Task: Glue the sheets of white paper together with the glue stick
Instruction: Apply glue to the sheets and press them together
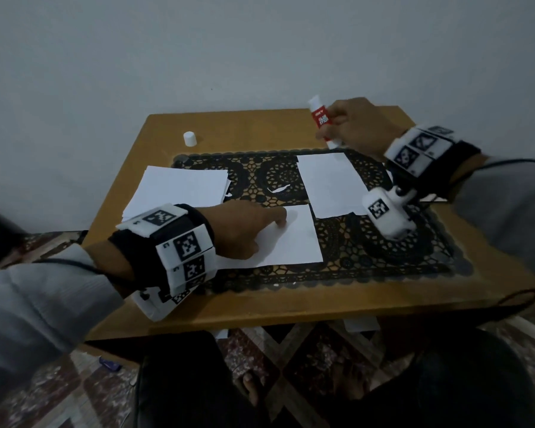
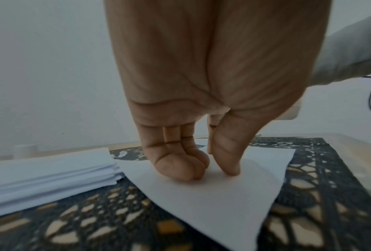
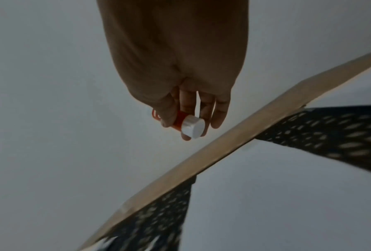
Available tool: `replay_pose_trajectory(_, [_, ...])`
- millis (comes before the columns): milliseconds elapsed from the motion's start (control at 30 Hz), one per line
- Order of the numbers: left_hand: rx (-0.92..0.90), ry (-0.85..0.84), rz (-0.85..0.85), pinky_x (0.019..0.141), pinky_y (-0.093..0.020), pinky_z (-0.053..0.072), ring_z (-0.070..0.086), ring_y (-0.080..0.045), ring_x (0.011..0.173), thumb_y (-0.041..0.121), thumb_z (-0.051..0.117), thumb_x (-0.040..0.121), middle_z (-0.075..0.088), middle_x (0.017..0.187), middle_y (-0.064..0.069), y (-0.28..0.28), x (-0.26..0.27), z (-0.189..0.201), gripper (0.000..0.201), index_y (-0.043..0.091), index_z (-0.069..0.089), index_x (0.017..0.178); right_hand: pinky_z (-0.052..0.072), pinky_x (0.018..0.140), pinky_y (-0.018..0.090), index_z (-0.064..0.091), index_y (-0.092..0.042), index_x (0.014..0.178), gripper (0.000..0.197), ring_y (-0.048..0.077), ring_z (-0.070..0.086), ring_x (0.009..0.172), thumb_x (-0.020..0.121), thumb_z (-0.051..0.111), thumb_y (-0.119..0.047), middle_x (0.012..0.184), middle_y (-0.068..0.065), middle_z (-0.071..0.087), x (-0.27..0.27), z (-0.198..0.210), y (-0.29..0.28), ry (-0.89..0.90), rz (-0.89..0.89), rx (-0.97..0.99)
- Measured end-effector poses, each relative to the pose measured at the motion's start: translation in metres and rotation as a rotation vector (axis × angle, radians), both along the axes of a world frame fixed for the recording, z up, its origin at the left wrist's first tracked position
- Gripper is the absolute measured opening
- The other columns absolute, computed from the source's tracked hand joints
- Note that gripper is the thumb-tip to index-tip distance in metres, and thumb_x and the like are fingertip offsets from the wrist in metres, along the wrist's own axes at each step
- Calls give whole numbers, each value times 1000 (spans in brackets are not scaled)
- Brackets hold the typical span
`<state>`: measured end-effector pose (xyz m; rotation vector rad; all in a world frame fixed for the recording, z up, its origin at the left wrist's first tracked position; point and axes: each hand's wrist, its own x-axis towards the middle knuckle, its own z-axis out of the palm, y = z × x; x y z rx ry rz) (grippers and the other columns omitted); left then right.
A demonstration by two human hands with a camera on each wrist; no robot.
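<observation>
White near sheet (image 1: 291, 239) is pinned by the left hand (image 1: 244, 227); the right hand (image 1: 355, 125) grips the uncapped glue stick (image 1: 320, 117) aloft. Gluing comes next, likely needing the stick brought down to the paper.

**Marked bands on both wrists**

Each wrist wears a black strap carrying white blocks printed with black square codes: the left band (image 1: 179, 242) nearest the bench's (image 1: 291, 313) front edge, the right band (image 1: 420, 148) by its far right corner. Grey sleeves (image 1: 28, 304) cover both forearms. Thin black cables (image 1: 519, 162) trail off each band.
</observation>
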<state>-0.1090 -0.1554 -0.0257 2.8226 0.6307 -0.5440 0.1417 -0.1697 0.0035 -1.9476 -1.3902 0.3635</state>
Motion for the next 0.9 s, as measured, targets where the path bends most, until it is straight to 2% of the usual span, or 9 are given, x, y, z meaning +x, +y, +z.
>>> replay_pose_trajectory(100, [-32,-8,-9,73,-26,36,44,-18,86,11,58,87,53,106,-6,3,-1,-2,63,29,28,140,40,74,28,59,-10,104,27,20,59,89,83,70,-23,99,3,62,9,-12,35,-123,-102,-17])
replay_pose_trajectory(233, [-76,-54,-10,74,-24,33,41,-17,89,11,58,87,51,116,-6,7,-4,-7,65,30,28,142,46,86,33,58,-10,115,39,26,60,103,81,72,-25,115,8,63,19,-27,67,-230,-137,-82])
replay_pose_trajectory(400, [-115,-91,-5,77,-25,34,41,-16,90,8,57,86,46,110,-2,10,-5,-11,65,30,30,140,41,80,29,59,-12,110,42,28,60,104,76,78,-27,116,8,63,27,-34,80,-255,-181,-130])
replay_pose_trajectory(500, [-121,-99,-5,77,-25,34,41,-16,89,8,58,86,43,105,0,11,-5,-12,65,30,31,141,41,78,29,60,-13,111,44,24,60,97,75,78,-31,113,6,65,30,-35,80,-244,-211,-155])
replay_pose_trajectory(600, [-118,-106,-5,79,-25,35,41,-16,91,11,59,88,42,104,1,11,-6,-11,65,31,30,142,49,81,33,60,-8,117,52,25,63,94,76,79,-33,107,7,66,31,-25,69,-204,-241,-178])
replay_pose_trajectory(667, [-118,-110,-10,82,-27,36,43,-17,94,12,60,89,38,101,3,11,-8,-12,64,31,30,143,48,88,34,57,-6,122,57,29,62,104,77,77,-34,116,12,64,37,-13,54,-233,-236,-179])
replay_pose_trajectory(767, [-120,-125,-10,87,-29,39,43,-17,92,12,59,89,41,104,0,11,-10,-15,65,30,30,144,41,92,35,59,-11,119,44,32,53,115,80,74,-25,129,12,54,50,2,14,-420,-167,-252])
replay_pose_trajectory(833, [-133,-137,-5,86,-31,42,45,-18,89,10,58,89,44,101,-1,11,-11,-16,65,29,31,144,41,94,35,61,-11,114,34,32,54,112,83,71,-23,126,13,58,60,3,-18,-561,-89,-357])
replay_pose_trajectory(900, [-144,-135,2,84,-31,43,45,-18,86,9,58,90,42,92,3,10,-11,-14,63,29,31,144,39,88,32,60,-9,114,35,30,54,109,87,70,-29,121,13,60,64,-1,-50,-641,-3,-494])
